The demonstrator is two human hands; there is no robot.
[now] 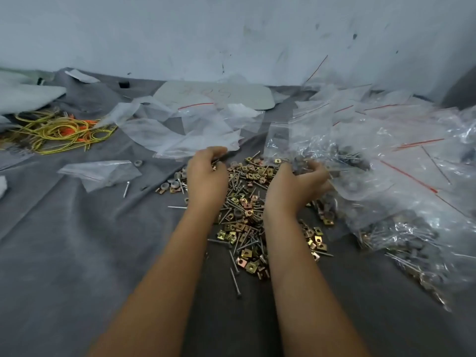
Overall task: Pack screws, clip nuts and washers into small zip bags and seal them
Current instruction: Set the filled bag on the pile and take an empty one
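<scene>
Clear zip bags (401,235) hold screws and washers

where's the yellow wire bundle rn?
Head view, far left: the yellow wire bundle lies on the grey cloth, left of the empty zip bags, well away from both hands.

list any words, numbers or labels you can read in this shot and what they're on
None can be read.
Faint red handwriting on the pale rounded plastic sheet by the wall: too blurred to read.
The clear zip bags with red seal strips show no print.
</scene>
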